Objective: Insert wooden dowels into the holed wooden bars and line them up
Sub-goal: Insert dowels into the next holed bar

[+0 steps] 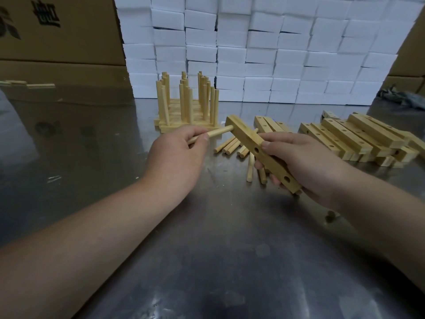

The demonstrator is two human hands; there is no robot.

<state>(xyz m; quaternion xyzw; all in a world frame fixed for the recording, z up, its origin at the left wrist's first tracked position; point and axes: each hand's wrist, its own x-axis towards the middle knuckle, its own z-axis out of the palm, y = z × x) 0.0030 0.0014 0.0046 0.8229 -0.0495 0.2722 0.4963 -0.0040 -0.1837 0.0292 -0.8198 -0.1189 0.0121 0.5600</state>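
Note:
My right hand (305, 166) grips a holed wooden bar (249, 138) tilted above the steel table, with two empty holes showing on its side. My left hand (181, 153) pinches a wooden dowel (218, 132) whose far tip meets the bar's upper end. Loose dowels (230, 145) lie on the table under the bar. Behind my left hand stands a lined-up group of bars with upright dowels (186, 102). A pile of empty holed bars (358, 138) lies to the right.
A wall of stacked white boxes (253, 54) closes the back of the steel table (218, 238). Large cardboard cartons (57, 38) stand at the left, another at the far right. A short dowel piece (330, 214) lies near my right wrist.

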